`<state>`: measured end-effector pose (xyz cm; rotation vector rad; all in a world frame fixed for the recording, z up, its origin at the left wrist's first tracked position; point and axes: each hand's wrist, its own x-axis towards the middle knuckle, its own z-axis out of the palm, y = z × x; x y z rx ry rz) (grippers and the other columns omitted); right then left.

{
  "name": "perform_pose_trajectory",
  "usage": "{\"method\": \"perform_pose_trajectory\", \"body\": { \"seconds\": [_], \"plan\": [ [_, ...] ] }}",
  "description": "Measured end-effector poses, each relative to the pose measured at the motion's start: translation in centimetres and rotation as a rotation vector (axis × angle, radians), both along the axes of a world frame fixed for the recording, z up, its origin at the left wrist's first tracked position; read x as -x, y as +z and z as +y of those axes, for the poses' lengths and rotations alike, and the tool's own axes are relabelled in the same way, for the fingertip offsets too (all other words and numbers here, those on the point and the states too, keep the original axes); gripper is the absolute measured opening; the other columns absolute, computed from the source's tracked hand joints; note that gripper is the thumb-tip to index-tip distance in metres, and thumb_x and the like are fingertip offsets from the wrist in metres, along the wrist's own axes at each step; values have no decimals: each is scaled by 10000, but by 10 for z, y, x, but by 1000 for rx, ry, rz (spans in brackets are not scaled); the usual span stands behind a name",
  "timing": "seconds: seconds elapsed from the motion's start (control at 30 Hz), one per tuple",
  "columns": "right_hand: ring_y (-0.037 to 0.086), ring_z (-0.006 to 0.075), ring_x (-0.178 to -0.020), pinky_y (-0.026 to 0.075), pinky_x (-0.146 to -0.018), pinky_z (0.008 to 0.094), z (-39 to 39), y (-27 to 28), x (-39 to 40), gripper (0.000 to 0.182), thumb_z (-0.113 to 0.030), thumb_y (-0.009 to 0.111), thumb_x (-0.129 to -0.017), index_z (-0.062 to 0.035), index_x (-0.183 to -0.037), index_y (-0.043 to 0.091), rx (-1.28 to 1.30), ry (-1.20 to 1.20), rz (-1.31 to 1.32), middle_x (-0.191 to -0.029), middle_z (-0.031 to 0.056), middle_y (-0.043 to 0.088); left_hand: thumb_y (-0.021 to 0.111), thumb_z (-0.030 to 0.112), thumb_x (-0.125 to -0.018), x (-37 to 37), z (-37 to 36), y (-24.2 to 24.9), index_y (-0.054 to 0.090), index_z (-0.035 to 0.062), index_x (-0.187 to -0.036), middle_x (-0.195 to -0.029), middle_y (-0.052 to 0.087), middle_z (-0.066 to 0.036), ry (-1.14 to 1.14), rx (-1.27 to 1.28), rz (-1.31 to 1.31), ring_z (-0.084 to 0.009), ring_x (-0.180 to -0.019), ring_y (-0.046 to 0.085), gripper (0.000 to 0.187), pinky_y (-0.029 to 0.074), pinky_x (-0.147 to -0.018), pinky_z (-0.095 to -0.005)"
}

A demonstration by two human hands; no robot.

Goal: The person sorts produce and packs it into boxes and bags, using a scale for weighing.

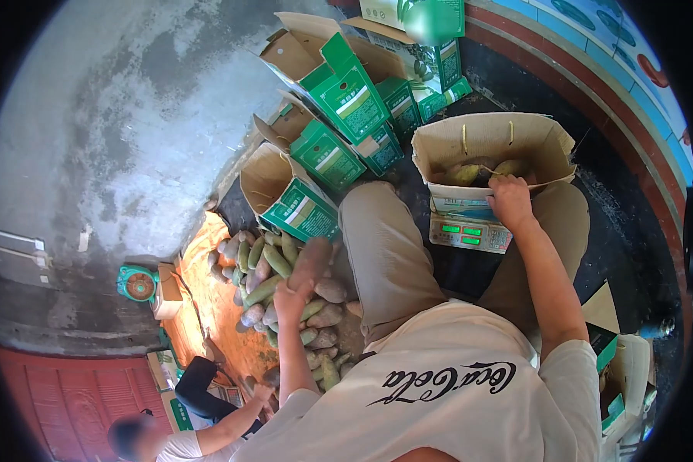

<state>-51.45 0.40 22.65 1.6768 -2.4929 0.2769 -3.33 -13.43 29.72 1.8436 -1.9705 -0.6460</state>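
Note:
My left hand [292,299] is closed around a large reddish-brown radish [313,260], slightly blurred, raised over a heap of radishes [263,269]. The heap mixes green and brownish roots. On the right, my right hand [510,199] is at the near rim of an open cardboard carton [446,146], its fingers closed on the yellow cord handle [481,167]. Several radishes [463,175] lie inside the carton. Beneath it, between my knees, a digital scale [470,233] shows lit green readouts.
Green-and-brown cartons [350,100] are stacked ahead, with another open carton [296,204] beside the heap. An orange sheet [189,308] lies under the radishes. Another person [231,431] sits at the lower left. A green fan [138,283] stands by the wall.

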Motion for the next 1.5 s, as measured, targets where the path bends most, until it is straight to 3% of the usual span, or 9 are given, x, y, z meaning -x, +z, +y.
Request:
{"method": "perform_pose_trajectory", "body": {
  "seconds": [0.37, 0.53, 0.63, 0.73, 0.83, 1.17, 1.27, 1.33, 1.5],
  "plan": [
    [611, 226, -857, 426, -760, 376, 7, 1, -3, 186, -250, 700, -739, -121, -843, 615, 45, 37, -18, -830, 60, 636, 755, 205, -728, 176, -20, 84, 581, -72, -1116, -991, 661, -126, -416, -41, 456, -172, -904, 607, 508, 470, -820, -293],
    [614, 227, -865, 427, -780, 376, 9, 2, -4, 129, -209, 655, -748, -121, -836, 620, 79, 42, -42, -830, 56, 638, 768, 286, -689, 255, -23, 64, 600, -11, -1101, -994, 660, -192, -704, 86, 176, -288, -935, 644, 535, 487, -834, -361],
    [604, 229, -885, 424, -787, 375, 9, 0, -3, 179, -214, 691, -725, -114, -853, 615, 57, 34, -71, -860, 60, 632, 787, 253, -687, 299, -20, 56, 608, -26, -1102, -993, 671, -143, -812, 127, 50, -207, -878, 644, 531, 491, -792, -339],
    [612, 226, -872, 427, -790, 374, 9, -1, -3, 111, -176, 628, -748, -117, -842, 624, 80, 38, -49, -837, 60, 638, 766, 319, -686, 335, -23, 39, 588, -5, -1135, -1039, 645, -218, -875, -22, 90, -339, -986, 623, 581, 483, -853, -380],
    [620, 224, -860, 429, -790, 370, 10, -5, -3, 94, -152, 588, -762, -121, -838, 632, 95, 46, -38, -822, 59, 646, 749, 308, -717, 360, -28, 2, 566, -8, -1180, -1076, 637, -226, -934, -215, 339, -357, -1016, 614, 590, 479, -878, -374],
    [616, 231, -860, 454, -784, 375, 15, 1, -8, 141, -184, 655, -728, -119, -852, 638, 82, 97, -80, -835, 56, 653, 669, 138, -783, 313, -42, 12, 607, 15, -1132, -1062, 642, -200, -912, 277, 356, -348, -1033, 610, 375, 465, -916, -372],
    [615, 232, -865, 453, -789, 376, 14, -3, -4, 175, -207, 685, -715, -117, -857, 635, 104, 85, -81, -836, 51, 650, 658, 101, -792, 273, -45, 28, 631, 9, -1084, -1049, 647, -197, -744, 404, 349, -340, -1009, 619, 307, 468, -904, -367],
    [613, 230, -876, 453, -793, 377, 14, 0, -6, 185, -213, 689, -720, -115, -866, 632, 83, 82, -87, -849, 52, 650, 629, 69, -843, 240, -58, 20, 629, -10, -1092, -1055, 661, -141, -633, 424, 363, -211, -993, 632, 262, 470, -894, -315],
    [605, 228, -896, 448, -806, 376, 14, 2, -6, 217, -228, 701, -732, -112, -898, 622, 31, 77, -81, -880, 57, 645, 626, 76, -832, 143, -68, -9, 654, -13, -1010, -948, 671, -172, -345, 400, 354, -290, -877, 652, 201, 504, -806, -357]
  ]
}}
